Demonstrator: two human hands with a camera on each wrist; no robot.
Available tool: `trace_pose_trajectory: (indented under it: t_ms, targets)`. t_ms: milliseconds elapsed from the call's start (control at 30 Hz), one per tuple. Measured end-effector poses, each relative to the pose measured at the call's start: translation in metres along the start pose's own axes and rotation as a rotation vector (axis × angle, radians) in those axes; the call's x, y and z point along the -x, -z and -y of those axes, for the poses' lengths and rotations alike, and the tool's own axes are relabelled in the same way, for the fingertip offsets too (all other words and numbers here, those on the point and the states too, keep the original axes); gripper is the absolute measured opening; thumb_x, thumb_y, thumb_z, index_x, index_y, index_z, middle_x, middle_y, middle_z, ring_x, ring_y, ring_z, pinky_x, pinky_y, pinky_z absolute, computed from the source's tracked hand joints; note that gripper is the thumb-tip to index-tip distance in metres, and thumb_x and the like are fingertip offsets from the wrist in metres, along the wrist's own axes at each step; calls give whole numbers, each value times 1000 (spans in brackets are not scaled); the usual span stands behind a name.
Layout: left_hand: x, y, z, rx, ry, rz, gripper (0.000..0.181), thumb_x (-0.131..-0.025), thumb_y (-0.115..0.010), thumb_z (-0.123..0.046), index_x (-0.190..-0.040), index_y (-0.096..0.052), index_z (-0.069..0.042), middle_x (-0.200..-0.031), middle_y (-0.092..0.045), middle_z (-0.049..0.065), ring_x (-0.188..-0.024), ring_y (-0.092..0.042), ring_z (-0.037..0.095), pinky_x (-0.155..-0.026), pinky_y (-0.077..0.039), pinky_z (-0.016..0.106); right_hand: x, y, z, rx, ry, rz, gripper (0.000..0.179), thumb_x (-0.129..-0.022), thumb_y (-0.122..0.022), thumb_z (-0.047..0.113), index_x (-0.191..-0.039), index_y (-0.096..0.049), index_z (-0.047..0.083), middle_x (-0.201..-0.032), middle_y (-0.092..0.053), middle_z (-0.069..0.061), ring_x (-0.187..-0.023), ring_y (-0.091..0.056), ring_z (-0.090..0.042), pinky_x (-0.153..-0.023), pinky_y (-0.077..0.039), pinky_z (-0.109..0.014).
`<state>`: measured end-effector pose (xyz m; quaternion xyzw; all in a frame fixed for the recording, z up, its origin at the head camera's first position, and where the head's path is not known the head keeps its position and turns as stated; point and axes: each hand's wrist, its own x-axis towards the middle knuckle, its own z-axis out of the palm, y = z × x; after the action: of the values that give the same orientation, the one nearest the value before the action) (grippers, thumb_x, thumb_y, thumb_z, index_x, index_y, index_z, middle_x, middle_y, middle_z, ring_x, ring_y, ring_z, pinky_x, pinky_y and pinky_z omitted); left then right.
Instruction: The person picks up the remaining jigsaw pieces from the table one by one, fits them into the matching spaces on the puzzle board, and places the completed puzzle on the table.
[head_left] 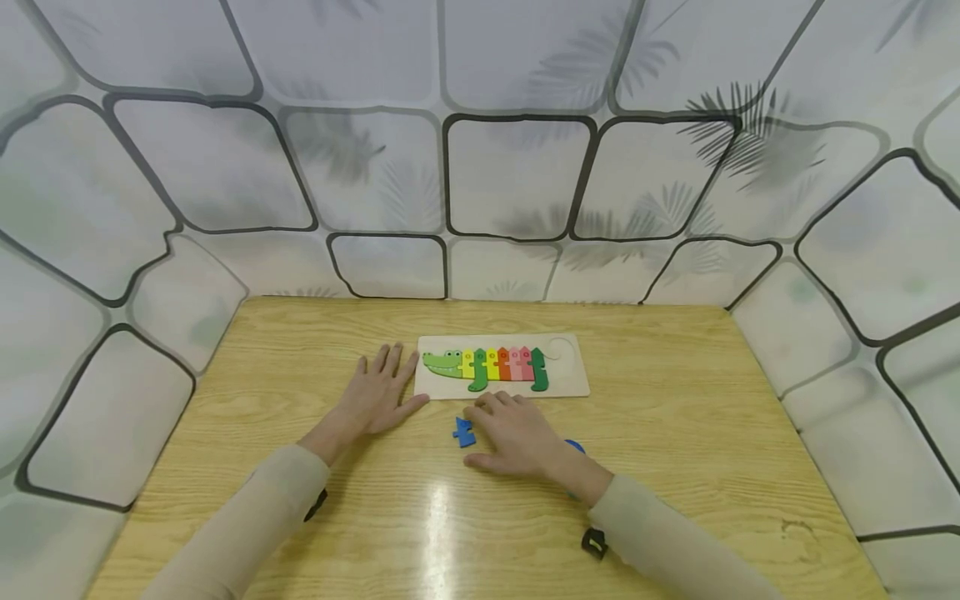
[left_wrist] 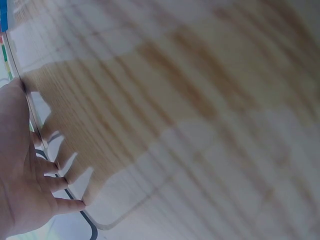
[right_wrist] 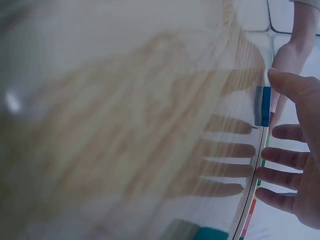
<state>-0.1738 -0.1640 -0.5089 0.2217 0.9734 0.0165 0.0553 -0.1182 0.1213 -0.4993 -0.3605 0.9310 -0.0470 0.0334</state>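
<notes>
A pale wooden puzzle board [head_left: 567,379] lies on the table, with a crocodile of coloured pieces [head_left: 504,364] set in it. Its head is light green, the body runs through yellow, green, orange and pink, and a round outline shows at the right end. My left hand [head_left: 375,393] rests flat at the board's left edge, fingers spread. In front of the board lies a loose blue puzzle piece [head_left: 464,432]. Beside it hovers my right hand [head_left: 517,435], its fingers extended with nothing gripped. Another blue piece [head_left: 575,446] is partly hidden beneath the right wrist.
The wooden table [head_left: 675,400] stretches around the board and reflects light near the front. Patterned wall panels [head_left: 517,175] enclose the back and both sides. A teal piece [right_wrist: 211,234] appears at the bottom of the right wrist view.
</notes>
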Motion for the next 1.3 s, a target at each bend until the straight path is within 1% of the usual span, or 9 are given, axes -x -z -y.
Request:
trace_pose_trajectory:
  t_ms: [133,300,533,767,1033,1167,1300]
  targets:
    - [0,0,0,-3,0,-5,86,-106,-43,-66,-169,-25,-10,-172,-25,28,-160,-28,49,-122,-32,73,-2,0,1,33,0,34,68,-97,-62,68,-147,-58,22,-140,-64,-3,-126,-61,-24,-107,-55,-47]
    - [1,1,-1,3,1,-3,86,-106,-43,-66,-169,-25,-10,-172,-25,29,-160,-28,49,-122,-31,73,-4,0,1,77,9,48,68,-98,-60,69,-146,-59,21,-137,-63,-3,-120,-62,-22,-103,-57,-44]
    - [0,0,0,10,0,-4,86,-106,-43,-66,-169,-24,-10,-172,-25,29,-160,-28,49,-122,-31,73,-7,3,2,82,8,65,67,-98,-60,68,-144,-61,20,-134,-63,-3,-117,-60,-21,-101,-56,-43]
    - [0,1,0,17,5,7,87,-106,-42,-66,-169,-23,-10,-173,-24,28,-160,-27,49,-122,-30,73,-8,4,1,95,22,65,62,-99,-59,66,-140,-64,19,-131,-65,-2,-116,-61,-21,-100,-56,-42]
    - [0,1,-1,16,11,13,87,-106,-43,-66,-169,-23,-10,-173,-23,28,-160,-26,49,-123,-29,73,-10,5,-1,104,37,48,58,-99,-62,63,-137,-66,20,-129,-67,-2,-116,-63,-21,-98,-57,-41]
    - [0,0,-1,17,12,7,86,-106,-43,-65,-169,-23,-10,-173,-24,29,-160,-26,50,-123,-29,74,-10,4,-1,110,43,37,54,-100,-62,61,-135,-68,20,-127,-67,-1,-115,-64,-20,-96,-58,-40]
    - [-2,-3,1,16,12,3,86,-106,-42,-65,-169,-23,-10,-173,-23,28,-160,-26,50,-122,-29,74,-11,4,-2,108,37,49,52,-101,-62,60,-135,-68,20,-127,-67,0,-115,-64,-19,-98,-58,-40]
